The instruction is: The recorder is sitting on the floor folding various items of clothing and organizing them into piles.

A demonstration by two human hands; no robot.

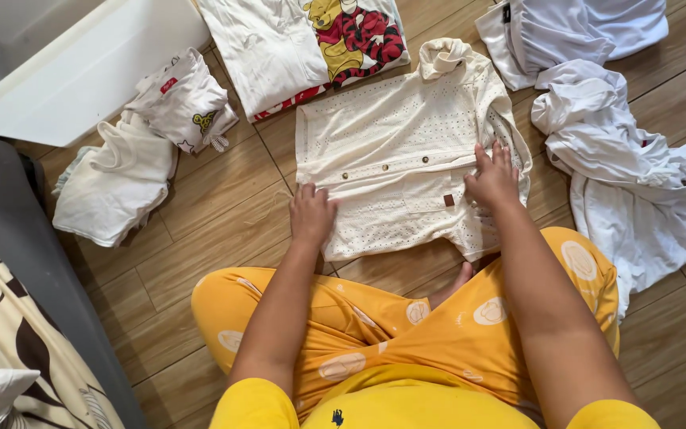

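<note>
A cream eyelet button-up shirt [395, 151] lies flat on the wooden floor in front of my crossed legs in yellow trousers. My left hand [311, 213] rests on the shirt's lower left corner, fingers curled against the fabric. My right hand [492, 179] presses flat on the shirt's right side near the sleeve, fingers slightly spread. Neither hand lifts the cloth.
A folded white shirt with a cartoon print [303, 44] lies beyond the cream shirt. Folded white garments [144, 151] sit at the left. A heap of crumpled white clothes [621, 151] is at the right. A bed edge [17, 262] runs along the left.
</note>
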